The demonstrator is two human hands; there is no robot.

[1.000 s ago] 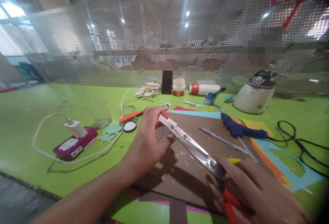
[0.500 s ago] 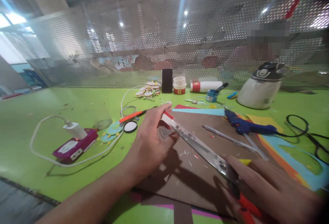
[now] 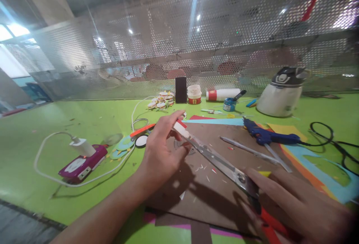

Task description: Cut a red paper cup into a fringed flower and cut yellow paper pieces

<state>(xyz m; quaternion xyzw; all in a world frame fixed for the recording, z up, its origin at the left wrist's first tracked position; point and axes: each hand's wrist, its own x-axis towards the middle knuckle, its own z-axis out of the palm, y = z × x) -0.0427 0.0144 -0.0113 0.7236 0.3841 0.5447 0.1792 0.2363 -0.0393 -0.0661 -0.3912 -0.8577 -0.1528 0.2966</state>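
The left hand pinches a red-and-white paper piece above the brown board, fingers nearly closed; it seems light, bendable, best held by its edge. The right hand wraps the red-handled scissors, probably stiff, weightier, handles safest

perforated screen behind a green table, bright window at far left

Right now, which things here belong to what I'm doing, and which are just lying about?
In use:
- scissors, in your right hand
- red-and-white piece, in your left hand
- brown board, underneath

Apparently lying about:
- phone
- blue jar
- white jug
- glue gun
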